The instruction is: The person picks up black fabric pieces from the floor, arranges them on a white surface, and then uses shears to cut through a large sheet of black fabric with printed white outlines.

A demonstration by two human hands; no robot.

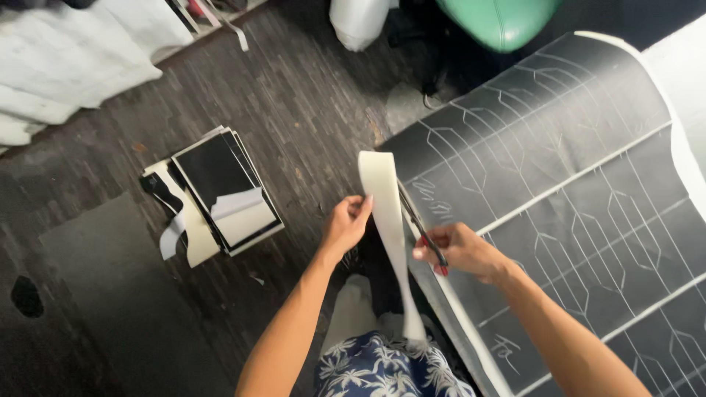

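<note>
left hand [344,224]: pinches the pale strip [388,228] near its top, fingers closed on its left edge
right hand [462,250]: closed around red-handled scissors [423,228], blades aimed up-left
strip axis: near vertical — top curled above the left hand, tail down toward the lap
key relation: strip just left of the blades, along the edge of the dark marked sheet [573,184]
floor: stack of dark cut pieces [220,191], well apart

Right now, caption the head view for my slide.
Left hand lifts a white strip while right hand scissors cut dark marked sheet.
</note>
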